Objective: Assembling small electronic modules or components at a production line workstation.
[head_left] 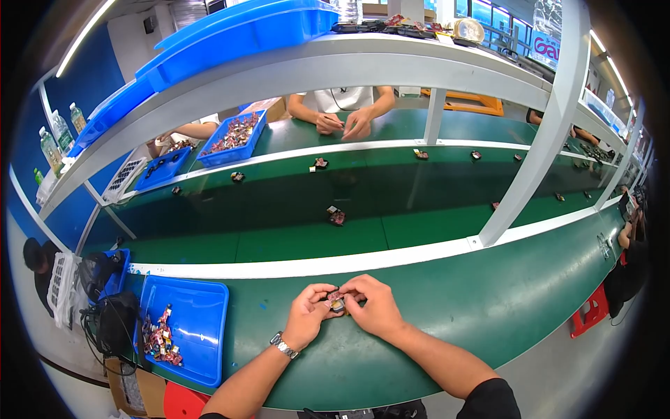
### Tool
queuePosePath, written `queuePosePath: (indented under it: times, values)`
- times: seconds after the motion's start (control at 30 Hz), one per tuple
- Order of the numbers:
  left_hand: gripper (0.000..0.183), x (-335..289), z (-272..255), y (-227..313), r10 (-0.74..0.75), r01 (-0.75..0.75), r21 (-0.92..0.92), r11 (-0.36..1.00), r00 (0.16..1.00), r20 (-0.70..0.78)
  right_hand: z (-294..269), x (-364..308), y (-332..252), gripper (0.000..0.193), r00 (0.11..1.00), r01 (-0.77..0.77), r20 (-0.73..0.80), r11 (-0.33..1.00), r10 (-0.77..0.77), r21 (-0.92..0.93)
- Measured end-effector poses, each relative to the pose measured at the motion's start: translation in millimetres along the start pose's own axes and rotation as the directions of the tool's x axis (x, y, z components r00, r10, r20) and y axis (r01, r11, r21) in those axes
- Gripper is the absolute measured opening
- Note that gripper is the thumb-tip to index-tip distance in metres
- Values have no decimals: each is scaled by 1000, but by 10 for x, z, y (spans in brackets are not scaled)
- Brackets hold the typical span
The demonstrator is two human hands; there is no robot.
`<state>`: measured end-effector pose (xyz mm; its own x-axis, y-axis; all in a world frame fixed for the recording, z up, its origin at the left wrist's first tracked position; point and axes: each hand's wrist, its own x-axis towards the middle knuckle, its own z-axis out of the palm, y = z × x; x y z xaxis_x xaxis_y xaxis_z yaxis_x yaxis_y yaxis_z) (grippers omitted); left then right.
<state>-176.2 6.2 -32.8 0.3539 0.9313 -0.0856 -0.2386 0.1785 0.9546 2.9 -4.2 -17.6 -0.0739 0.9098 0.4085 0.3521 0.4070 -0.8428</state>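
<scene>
Green covers the whole surface [447,307], a long curved bench with a white strip running along its far edge. Nearest, both forearms come up from the lower edge and meet over the green. The left hand [309,312], with a metal watch [284,346] on its wrist, and the right hand [375,305] close together on one small part [338,303], dark with a red and pale patch, pinched between the fingertips of both, just above the surface. Its finer detail is too small to tell.

To the left, a blue tray [202,314] sits on the surface near the left hand, with a heap of small red and mixed pieces [159,340] in its lower left corner. Beyond the tray's left rim hang dark cables and a black bag [115,318].

Past the white strip lies a darker green belt [279,202] with single small parts scattered on it, one [336,216] near the middle. A white slanted post [537,140] rises from the strip to a white shelf [335,66] that carries blue bins [244,28].

Across the belt, another person's hands [345,124] work close together, beside a blue tray of parts [234,140]. Bottles [59,140] stand at the far left.
</scene>
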Motion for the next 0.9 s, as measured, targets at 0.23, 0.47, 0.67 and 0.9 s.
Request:
queuePosePath:
  times: [0.23, 0.47, 0.67, 0.9]
  values:
    - [28, 9, 0, -20, 12, -12, 16, 1000, 1000, 14, -21, 34, 44, 16, 951, -308, 65, 933, 301, 188]
    - [27, -13, 23, -18, 30, -37, 118, 992, 998, 57, -50, 64, 32, 19, 933, -347, 139, 934, 333, 85]
    - [26, -8, 2, -56, 54, -58, 104, 993, 998, 39, -29, 36, 195, 20, 928, -367, 156, 899, 338, 238]
    - [27, -10, -11, -38, 40, -45, 114, 992, 998, 39, -49, 56, 142, 19, 910, -405, 170, 901, 379, 154]
